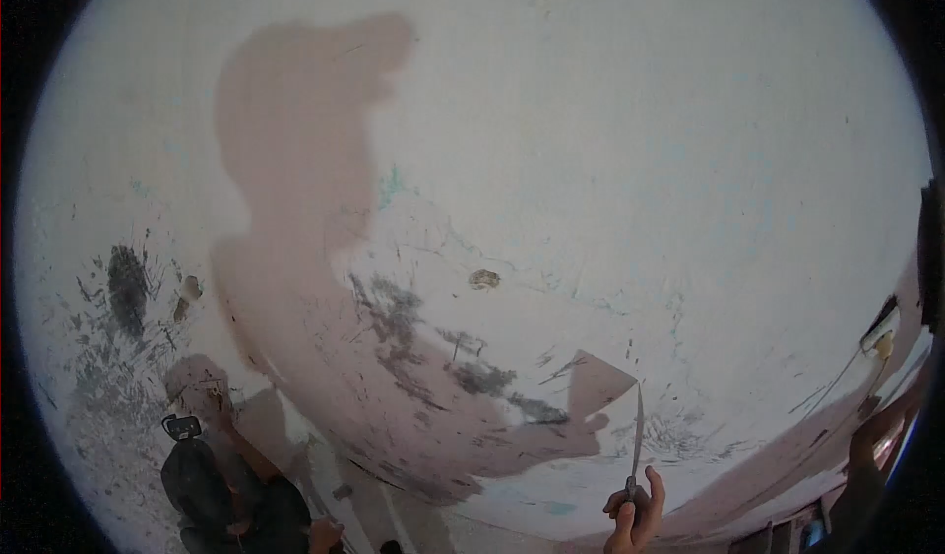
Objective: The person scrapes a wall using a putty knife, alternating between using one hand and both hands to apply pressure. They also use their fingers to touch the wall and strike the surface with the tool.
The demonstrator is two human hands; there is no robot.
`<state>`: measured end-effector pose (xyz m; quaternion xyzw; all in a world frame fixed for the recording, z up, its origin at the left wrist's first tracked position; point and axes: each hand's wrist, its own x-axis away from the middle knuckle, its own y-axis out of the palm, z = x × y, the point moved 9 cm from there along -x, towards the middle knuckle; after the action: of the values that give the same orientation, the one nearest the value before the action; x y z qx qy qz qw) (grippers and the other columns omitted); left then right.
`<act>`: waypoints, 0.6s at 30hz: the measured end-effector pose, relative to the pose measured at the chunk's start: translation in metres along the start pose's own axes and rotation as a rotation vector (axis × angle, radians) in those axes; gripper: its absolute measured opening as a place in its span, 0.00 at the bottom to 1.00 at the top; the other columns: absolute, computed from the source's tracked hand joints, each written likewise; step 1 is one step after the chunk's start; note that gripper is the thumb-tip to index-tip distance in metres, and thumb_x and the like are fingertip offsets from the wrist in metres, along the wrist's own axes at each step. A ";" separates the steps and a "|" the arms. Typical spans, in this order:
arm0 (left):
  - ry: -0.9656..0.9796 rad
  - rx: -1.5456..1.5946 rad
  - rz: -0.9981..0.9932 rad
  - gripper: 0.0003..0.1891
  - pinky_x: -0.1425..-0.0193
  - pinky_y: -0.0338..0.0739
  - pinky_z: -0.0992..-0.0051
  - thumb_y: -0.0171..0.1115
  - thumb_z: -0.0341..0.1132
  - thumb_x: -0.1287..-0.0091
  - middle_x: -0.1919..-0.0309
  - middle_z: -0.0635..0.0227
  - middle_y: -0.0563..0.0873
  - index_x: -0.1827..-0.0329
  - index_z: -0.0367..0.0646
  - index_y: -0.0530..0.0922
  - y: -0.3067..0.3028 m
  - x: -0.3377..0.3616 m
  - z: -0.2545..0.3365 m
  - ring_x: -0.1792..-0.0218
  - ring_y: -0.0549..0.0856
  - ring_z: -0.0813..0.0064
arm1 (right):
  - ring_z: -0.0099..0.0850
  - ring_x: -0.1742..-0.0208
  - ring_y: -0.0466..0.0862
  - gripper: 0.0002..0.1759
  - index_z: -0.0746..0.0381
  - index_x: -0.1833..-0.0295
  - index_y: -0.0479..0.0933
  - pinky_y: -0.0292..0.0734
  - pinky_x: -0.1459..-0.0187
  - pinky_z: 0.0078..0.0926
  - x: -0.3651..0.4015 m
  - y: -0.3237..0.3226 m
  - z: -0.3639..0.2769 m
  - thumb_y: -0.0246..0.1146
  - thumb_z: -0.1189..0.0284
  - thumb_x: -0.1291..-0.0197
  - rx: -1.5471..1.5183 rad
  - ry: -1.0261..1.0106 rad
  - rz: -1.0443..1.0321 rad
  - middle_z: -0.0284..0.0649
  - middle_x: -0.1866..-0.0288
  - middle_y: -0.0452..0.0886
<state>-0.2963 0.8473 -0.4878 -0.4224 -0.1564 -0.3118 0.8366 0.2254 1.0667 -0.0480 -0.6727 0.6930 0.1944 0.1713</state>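
Note:
My right hand (635, 517) shows at the bottom edge, fingers closed round the handle of a scraper (638, 436). Its thin blade points up, seen edge-on, close to the white wall (610, 160). The blade's wedge-shaped shadow (596, 382) falls on the wall just left of it. The wall there is scuffed with dark grey marks (482, 377) and a small brown spot (483, 279). My left hand is out of sight.
A large pinkish shadow of a person (295, 160) covers the wall's left half. Another person (226, 490) with a head-mounted device stands at the lower left. At the right edge are a cable with a small fitting (881, 342) and a blurred reddish shape (881, 436).

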 end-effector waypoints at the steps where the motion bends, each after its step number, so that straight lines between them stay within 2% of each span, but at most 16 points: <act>1: 0.056 0.120 -0.318 0.27 0.40 0.72 0.58 0.62 0.48 0.36 0.36 0.53 0.72 0.39 0.41 0.74 0.026 -0.007 0.013 0.42 0.77 0.56 | 0.22 0.72 0.70 0.32 0.67 0.28 0.55 0.67 0.67 0.19 -0.001 0.001 -0.004 0.55 0.64 0.30 0.061 -0.030 -0.003 0.35 0.69 0.73; 2: 0.115 0.239 -0.634 0.28 0.39 0.73 0.61 0.62 0.50 0.35 0.35 0.53 0.72 0.38 0.39 0.74 0.044 -0.002 0.028 0.42 0.79 0.58 | 0.22 0.71 0.70 0.33 0.67 0.27 0.53 0.67 0.66 0.19 -0.002 0.003 -0.006 0.57 0.67 0.31 0.121 -0.061 -0.004 0.36 0.66 0.74; 3: 0.259 0.169 -0.644 0.24 0.41 0.75 0.61 0.59 0.47 0.32 0.39 0.56 0.76 0.39 0.40 0.74 0.036 0.030 0.080 0.45 0.81 0.59 | 0.23 0.68 0.71 0.32 0.68 0.28 0.55 0.68 0.64 0.20 -0.002 0.003 -0.001 0.58 0.72 0.33 0.134 -0.041 0.001 0.38 0.62 0.74; 4: 0.401 0.093 -0.652 0.21 0.44 0.77 0.62 0.57 0.43 0.30 0.43 0.59 0.80 0.39 0.42 0.75 0.030 0.077 0.144 0.49 0.83 0.61 | 0.23 0.68 0.71 0.32 0.68 0.28 0.55 0.68 0.64 0.20 -0.002 0.007 -0.003 0.58 0.72 0.33 0.134 -0.041 0.002 0.38 0.62 0.74; 6: 0.771 -0.178 -0.502 0.18 0.44 0.77 0.64 0.57 0.40 0.30 0.46 0.62 0.82 0.40 0.45 0.76 0.027 0.119 0.231 0.49 0.83 0.60 | 0.24 0.66 0.73 0.28 0.69 0.30 0.60 0.70 0.64 0.21 -0.009 0.030 -0.019 0.57 0.74 0.33 0.295 -0.098 -0.106 0.38 0.60 0.76; 7: 1.047 -0.224 -0.414 0.18 0.45 0.77 0.65 0.58 0.39 0.31 0.48 0.62 0.82 0.40 0.46 0.76 0.010 0.161 0.282 0.50 0.83 0.61 | 0.24 0.69 0.74 0.25 0.67 0.33 0.67 0.70 0.67 0.21 -0.018 0.049 -0.050 0.58 0.78 0.35 0.360 -0.351 -0.070 0.39 0.62 0.78; 8: 1.322 -0.264 -0.320 0.17 0.46 0.78 0.66 0.58 0.39 0.32 0.51 0.62 0.82 0.41 0.47 0.76 -0.007 0.206 0.328 0.51 0.83 0.61 | 0.24 0.69 0.74 0.25 0.67 0.33 0.67 0.70 0.67 0.21 -0.026 0.061 -0.062 0.58 0.78 0.35 0.368 -0.340 -0.063 0.39 0.62 0.78; 10: 1.478 -0.046 -0.293 0.18 0.48 0.79 0.66 0.61 0.35 0.36 0.51 0.62 0.82 0.42 0.47 0.77 -0.035 0.245 0.393 0.51 0.83 0.61 | 0.24 0.82 0.69 0.19 0.71 0.44 0.75 0.61 0.79 0.20 -0.031 0.090 -0.099 0.62 0.73 0.39 0.595 -0.526 -0.095 0.40 0.77 0.72; 11: 1.599 0.004 -0.268 0.18 0.49 0.80 0.65 0.63 0.32 0.38 0.50 0.62 0.81 0.43 0.47 0.78 -0.049 0.262 0.418 0.52 0.83 0.61 | 0.24 0.82 0.69 0.19 0.71 0.44 0.75 0.61 0.79 0.20 -0.037 0.095 -0.106 0.62 0.73 0.39 0.604 -0.523 -0.081 0.40 0.77 0.72; 13: 1.812 0.116 -0.245 0.19 0.50 0.80 0.62 0.66 0.28 0.41 0.49 0.62 0.81 0.45 0.48 0.79 -0.078 0.295 0.461 0.52 0.83 0.61 | 0.28 0.78 0.73 0.27 0.68 0.39 0.74 0.65 0.76 0.21 -0.047 0.108 -0.104 0.62 0.84 0.48 0.715 -0.397 -0.202 0.43 0.72 0.74; 14: 1.904 0.176 -0.245 0.20 0.50 0.80 0.61 0.67 0.26 0.43 0.48 0.63 0.81 0.46 0.49 0.80 -0.096 0.313 0.481 0.51 0.82 0.62 | 0.28 0.78 0.73 0.27 0.68 0.39 0.74 0.65 0.76 0.21 -0.050 0.112 -0.111 0.62 0.84 0.48 0.729 -0.385 -0.189 0.43 0.72 0.74; 16: 2.071 0.178 -0.149 0.22 0.45 0.78 0.61 0.70 0.28 0.45 0.48 0.66 0.80 0.46 0.52 0.80 -0.128 0.345 0.515 0.48 0.81 0.65 | 0.30 0.78 0.75 0.28 0.65 0.40 0.76 0.69 0.75 0.24 -0.056 0.117 -0.125 0.62 0.87 0.51 0.789 -0.364 -0.101 0.42 0.72 0.74; 17: 2.084 0.186 -0.169 0.22 0.45 0.78 0.61 0.70 0.28 0.45 0.48 0.66 0.80 0.46 0.52 0.80 -0.136 0.352 0.529 0.48 0.81 0.65 | 0.32 0.78 0.76 0.29 0.65 0.40 0.76 0.70 0.75 0.26 -0.057 0.122 -0.133 0.62 0.87 0.52 0.831 -0.406 -0.102 0.43 0.71 0.75; 18: 2.187 0.180 -0.056 0.22 0.42 0.76 0.63 0.73 0.31 0.47 0.47 0.67 0.79 0.47 0.52 0.80 -0.145 0.363 0.535 0.46 0.80 0.67 | 0.32 0.78 0.76 0.29 0.65 0.40 0.76 0.70 0.75 0.26 -0.056 0.124 -0.135 0.62 0.87 0.52 0.847 -0.399 -0.085 0.43 0.71 0.75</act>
<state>-0.1156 1.0710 0.1095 0.1485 0.6384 -0.5242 0.5437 0.1065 1.0499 0.1014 -0.5210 0.6367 0.0126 0.5684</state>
